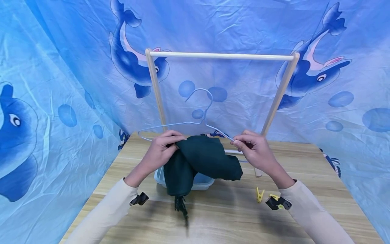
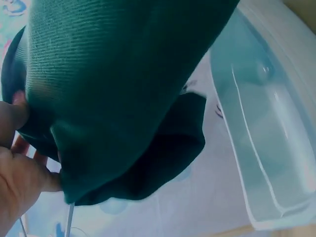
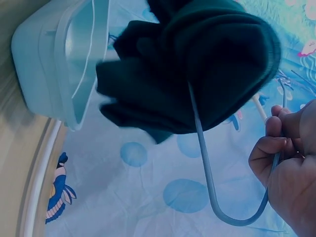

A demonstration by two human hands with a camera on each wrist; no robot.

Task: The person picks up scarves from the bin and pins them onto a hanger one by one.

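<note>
Dolphin-print drapery [image 1: 240,23] surrounds a wooden table [image 1: 225,220], with a rack [image 1: 222,55] at 12 o'clock. A blue hanger [image 1: 205,118] runs into dark green cloth [image 1: 207,157] at 6 o'clock, masking part of a basin [image 1: 202,181]; the left hand [image 1: 161,150] pinches the cloth, the right hand [image 1: 257,152] the hanger. A yellow clip [image 1: 259,196] lies toward 5 o'clock.

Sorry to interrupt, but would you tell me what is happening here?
A person's left hand grips a dark green fringed scarf, while the right hand pinches one side of a light blue hanger. The hanger's lower bar runs into the scarf's folds. The hanger is in front of the clothes rack, not hooked on it.
</note>
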